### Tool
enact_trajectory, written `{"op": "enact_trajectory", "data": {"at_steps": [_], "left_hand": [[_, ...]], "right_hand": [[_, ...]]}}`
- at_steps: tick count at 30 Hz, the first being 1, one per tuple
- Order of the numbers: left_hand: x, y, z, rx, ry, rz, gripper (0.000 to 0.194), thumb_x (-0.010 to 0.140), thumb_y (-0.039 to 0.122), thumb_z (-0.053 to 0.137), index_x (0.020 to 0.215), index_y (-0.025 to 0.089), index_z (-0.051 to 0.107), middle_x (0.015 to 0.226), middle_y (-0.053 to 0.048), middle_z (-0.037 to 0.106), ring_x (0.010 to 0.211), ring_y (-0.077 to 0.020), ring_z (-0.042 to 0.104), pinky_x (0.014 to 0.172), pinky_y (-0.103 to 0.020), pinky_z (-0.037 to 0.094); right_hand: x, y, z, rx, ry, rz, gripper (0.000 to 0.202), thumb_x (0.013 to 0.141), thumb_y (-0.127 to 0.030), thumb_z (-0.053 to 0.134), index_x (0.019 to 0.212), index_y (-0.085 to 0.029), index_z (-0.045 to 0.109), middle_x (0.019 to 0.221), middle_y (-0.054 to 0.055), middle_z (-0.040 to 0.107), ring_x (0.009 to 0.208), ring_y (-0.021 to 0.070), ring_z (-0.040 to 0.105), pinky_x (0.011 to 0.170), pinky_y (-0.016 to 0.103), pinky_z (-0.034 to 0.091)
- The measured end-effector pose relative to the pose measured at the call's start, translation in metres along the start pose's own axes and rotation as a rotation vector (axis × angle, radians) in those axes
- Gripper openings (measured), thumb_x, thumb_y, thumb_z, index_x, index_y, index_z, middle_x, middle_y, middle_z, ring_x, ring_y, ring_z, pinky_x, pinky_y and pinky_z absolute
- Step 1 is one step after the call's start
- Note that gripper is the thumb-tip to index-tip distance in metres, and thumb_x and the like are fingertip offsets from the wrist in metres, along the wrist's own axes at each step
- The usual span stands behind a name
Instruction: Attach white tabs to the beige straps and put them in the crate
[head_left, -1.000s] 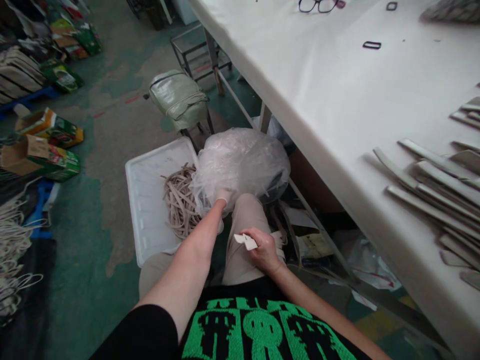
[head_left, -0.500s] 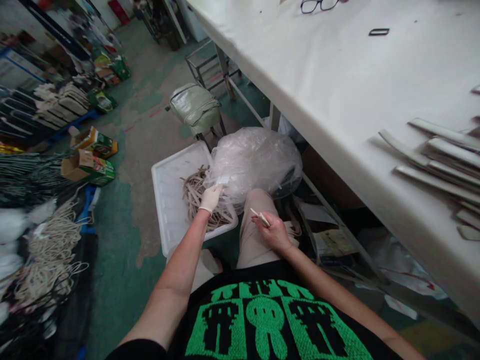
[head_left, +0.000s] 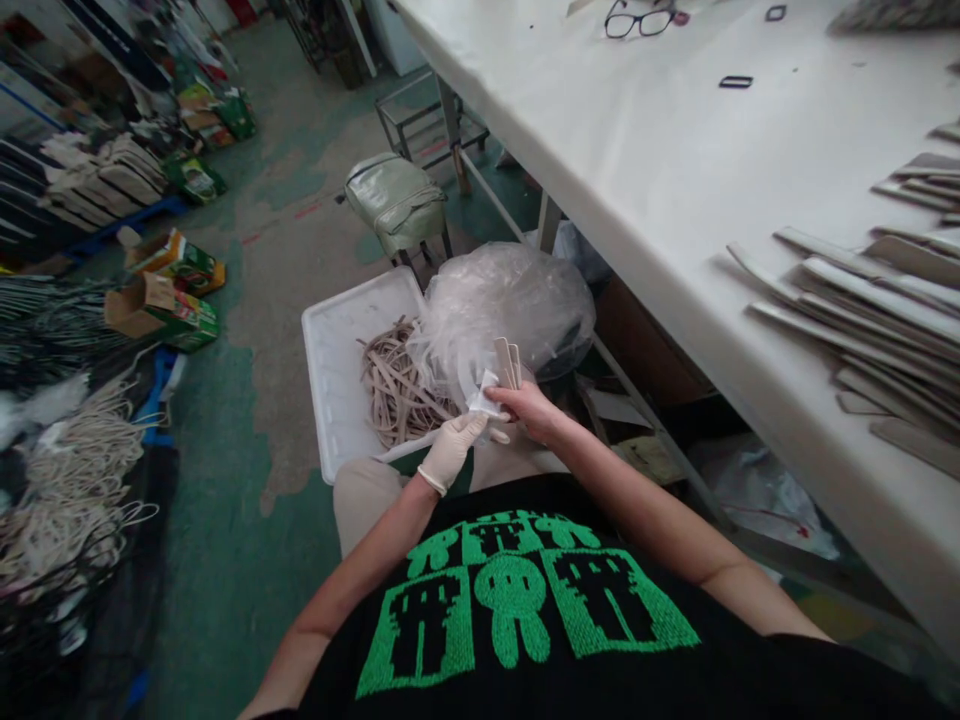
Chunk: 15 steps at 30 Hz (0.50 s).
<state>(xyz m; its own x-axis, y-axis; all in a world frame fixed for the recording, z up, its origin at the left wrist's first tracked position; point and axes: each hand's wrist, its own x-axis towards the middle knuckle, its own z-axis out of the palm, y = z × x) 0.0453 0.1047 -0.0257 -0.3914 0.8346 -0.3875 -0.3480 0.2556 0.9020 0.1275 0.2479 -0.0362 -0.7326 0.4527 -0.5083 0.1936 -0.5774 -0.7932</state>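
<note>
My left hand, in a pale glove, pinches the gathered edge of a clear plastic bag with a white patch on it. My bare right hand meets it from the right, its fingers closed round a few flat beige strips whose rounded ends point up. Its fingertips touch the white patch. The bag bulges away from me above my lap, partly over a white plastic bin. Inside the bin lies a tangled heap of thin beige strips.
A white-covered table runs along the right, bearing flat beige strips, glasses and a dark buckle. Beyond the bin stands a stool with a green wrapped seat. Cord bundles and cartons lie left.
My left hand has drawn the bag's edge out of the bin, toward me and to the right. My right hand has risen from my knee to meet it, strips now upright in it.
</note>
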Motion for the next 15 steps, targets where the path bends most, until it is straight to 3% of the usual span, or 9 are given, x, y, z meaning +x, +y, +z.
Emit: {"op": "enact_trajectory", "data": {"at_steps": [3, 6, 9, 12, 15], "left_hand": [[-0.011, -0.011, -0.003, -0.132, 0.081, -0.028, 0.056, 0.077, 0.063, 0.072, 0.100, 0.012, 0.078, 0.087, -0.011, 0.078, 0.092, -0.0259, 0.072, 0.097, -0.040, 0.050], [-0.017, -0.019, -0.017, -0.250, 0.179, -0.014, 0.058, 0.070, 0.062, 0.078, 0.100, 0.013, 0.077, 0.090, -0.011, 0.078, 0.089, -0.0230, 0.072, 0.092, -0.037, 0.053], [-0.016, -0.018, -0.033, -0.282, 0.186, 0.022, 0.057, 0.074, 0.063, 0.074, 0.102, 0.014, 0.077, 0.091, -0.011, 0.078, 0.086, -0.0202, 0.072, 0.091, -0.035, 0.053], [0.004, -0.005, -0.047, -0.133, 0.062, -0.014, 0.056, 0.077, 0.061, 0.072, 0.103, 0.012, 0.077, 0.091, -0.013, 0.078, 0.084, -0.0209, 0.072, 0.090, -0.036, 0.053], [0.051, 0.023, -0.053, 0.136, 0.006, 0.003, 0.045, 0.079, 0.051, 0.074, 0.095, 0.009, 0.078, 0.089, -0.013, 0.078, 0.083, -0.0215, 0.071, 0.091, -0.038, 0.053]], "right_hand": [[-0.007, -0.003, -0.001, -0.008, 0.061, -0.054, 0.040, 0.062, -0.046, 0.083, 0.065, -0.021, 0.052, 0.044, -0.010, 0.039, 0.042, 0.0066, 0.032, 0.051, 0.025, 0.043], [-0.017, -0.009, -0.008, -0.019, 0.123, -0.130, 0.040, 0.064, -0.049, 0.081, 0.068, -0.021, 0.053, 0.044, -0.011, 0.037, 0.043, 0.0068, 0.031, 0.059, 0.028, 0.047], [-0.027, -0.013, -0.013, -0.057, 0.126, -0.174, 0.039, 0.065, -0.051, 0.080, 0.069, -0.020, 0.056, 0.044, -0.011, 0.038, 0.043, 0.0072, 0.031, 0.061, 0.030, 0.047], [-0.035, -0.012, -0.014, -0.099, 0.071, -0.168, 0.040, 0.064, -0.052, 0.080, 0.066, -0.020, 0.056, 0.042, -0.010, 0.037, 0.042, 0.0069, 0.029, 0.058, 0.030, 0.045], [-0.045, -0.011, -0.014, -0.104, 0.084, -0.185, 0.045, 0.062, -0.054, 0.080, 0.060, -0.021, 0.050, 0.044, -0.009, 0.038, 0.041, 0.0068, 0.029, 0.048, 0.027, 0.036]]}}
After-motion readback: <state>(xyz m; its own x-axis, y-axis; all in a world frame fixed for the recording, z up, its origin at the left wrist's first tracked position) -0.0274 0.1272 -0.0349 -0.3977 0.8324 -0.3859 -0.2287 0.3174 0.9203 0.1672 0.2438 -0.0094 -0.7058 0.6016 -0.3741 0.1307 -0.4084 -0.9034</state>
